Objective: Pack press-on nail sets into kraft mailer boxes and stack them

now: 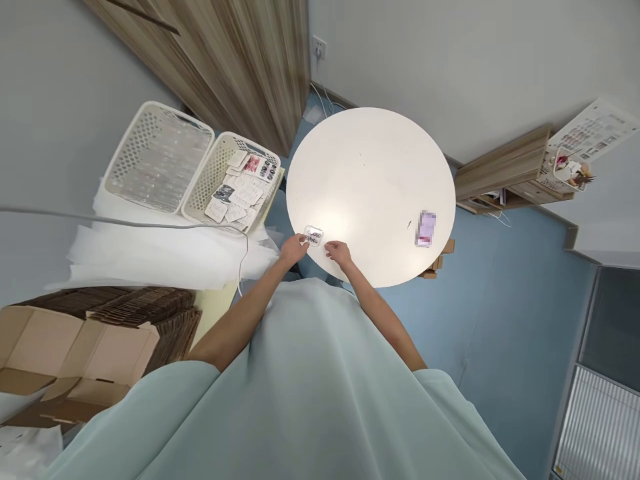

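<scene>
My left hand (295, 249) grips the left edge of a small clear-and-white plastic case (314, 236) between thumb and fingers. Rows of small dark pieces show in the case, too small to name. It is at the near left edge of the round white table (373, 160). Just right of the case, and apart from it, my right hand (338, 252) is over the tabletop with its fingers curled together. Whether anything is in those fingers is too small to make out.
A pixelated purple item (425, 229) lies at the table's right. To the left stand a basket of clear packets (127, 150) and a basket of printed cards (210, 170). White foam sheets (145, 253) and flattened cardboard boxes (45, 340) lie nearer, with a cable (125, 220) across.
</scene>
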Demonstrator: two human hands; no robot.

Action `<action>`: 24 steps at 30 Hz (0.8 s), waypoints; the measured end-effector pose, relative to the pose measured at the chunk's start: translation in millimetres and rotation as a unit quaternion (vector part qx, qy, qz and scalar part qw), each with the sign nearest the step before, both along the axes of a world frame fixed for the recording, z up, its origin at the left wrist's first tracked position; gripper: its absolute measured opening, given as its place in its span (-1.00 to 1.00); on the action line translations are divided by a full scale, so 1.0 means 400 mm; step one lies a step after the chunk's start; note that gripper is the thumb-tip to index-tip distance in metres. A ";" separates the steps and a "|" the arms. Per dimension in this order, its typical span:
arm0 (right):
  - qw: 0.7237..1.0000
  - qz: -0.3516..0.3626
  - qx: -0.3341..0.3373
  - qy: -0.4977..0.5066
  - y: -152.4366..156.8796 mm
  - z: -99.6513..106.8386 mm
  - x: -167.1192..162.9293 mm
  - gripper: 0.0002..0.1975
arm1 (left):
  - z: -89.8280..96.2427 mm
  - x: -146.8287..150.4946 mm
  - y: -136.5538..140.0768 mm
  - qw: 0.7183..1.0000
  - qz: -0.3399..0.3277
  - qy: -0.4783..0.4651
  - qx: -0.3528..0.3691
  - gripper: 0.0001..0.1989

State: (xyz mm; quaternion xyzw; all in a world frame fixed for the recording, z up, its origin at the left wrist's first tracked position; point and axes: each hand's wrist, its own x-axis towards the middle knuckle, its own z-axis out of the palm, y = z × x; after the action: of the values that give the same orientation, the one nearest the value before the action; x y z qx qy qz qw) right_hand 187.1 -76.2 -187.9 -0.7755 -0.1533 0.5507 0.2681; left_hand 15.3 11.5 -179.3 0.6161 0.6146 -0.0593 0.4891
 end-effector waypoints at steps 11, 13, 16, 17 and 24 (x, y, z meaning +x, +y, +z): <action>0.992 0.054 0.107 -0.043 -0.143 0.058 0.222 -0.92 | 0.091 0.087 -0.130 0.997 0.058 -0.034 0.035 -0.66; 0.991 0.049 0.117 -0.042 -0.163 0.061 0.250 -0.91 | 0.101 0.094 -0.158 0.995 0.078 -0.032 0.043 -0.66; 0.990 0.041 0.129 -0.033 -0.184 0.058 0.280 -0.88 | 0.114 0.096 -0.198 0.992 0.104 -0.034 0.058 -0.66; 0.990 0.040 0.133 -0.027 -0.188 0.056 0.286 -0.87 | 0.120 0.094 -0.210 0.991 0.111 -0.037 0.064 -0.66; 0.985 0.061 0.159 0.010 -0.175 0.061 0.287 -0.82 | 0.159 0.045 -0.265 0.978 0.177 -0.035 0.106 -0.68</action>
State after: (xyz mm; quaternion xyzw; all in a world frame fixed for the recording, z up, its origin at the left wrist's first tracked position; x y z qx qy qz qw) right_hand 301.8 -146.4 -163.4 -0.7063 -0.2836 0.5424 0.3557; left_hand 33.2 -94.7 -115.6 0.5478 0.6991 0.1156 0.4448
